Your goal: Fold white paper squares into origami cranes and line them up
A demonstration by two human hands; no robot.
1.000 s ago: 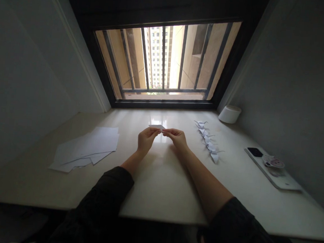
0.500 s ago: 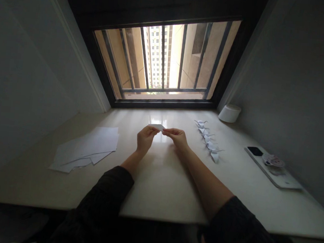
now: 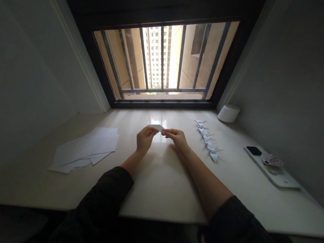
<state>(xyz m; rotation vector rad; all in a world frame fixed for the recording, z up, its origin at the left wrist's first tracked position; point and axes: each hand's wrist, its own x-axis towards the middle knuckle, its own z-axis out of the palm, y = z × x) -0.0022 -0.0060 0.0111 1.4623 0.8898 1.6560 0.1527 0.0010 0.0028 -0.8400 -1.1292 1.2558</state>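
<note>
A small folded piece of white paper (image 3: 156, 127) is held up over the middle of the sill, near the window side. My left hand (image 3: 145, 138) pinches its left and lower edge between thumb and fingers. At its right corner, my right hand (image 3: 177, 137) closes thumb and forefinger on the paper. The fingertips of both hands are close together and cover part of the folds. To the right stands a row of several folded paper cranes (image 3: 206, 139). Sheets of white paper (image 3: 93, 142) lie overlapping on the left.
A pale, glossy sill (image 3: 156, 196) spans the view beneath a barred window (image 3: 169, 62). On the right are a white phone (image 3: 273, 171) with a round grip on its back and a white cylindrical object (image 3: 228, 114) by the wall.
The view shifts very slightly. Both hands keep their pinch on the folded paper, with hardly any visible movement of the fingers.
</note>
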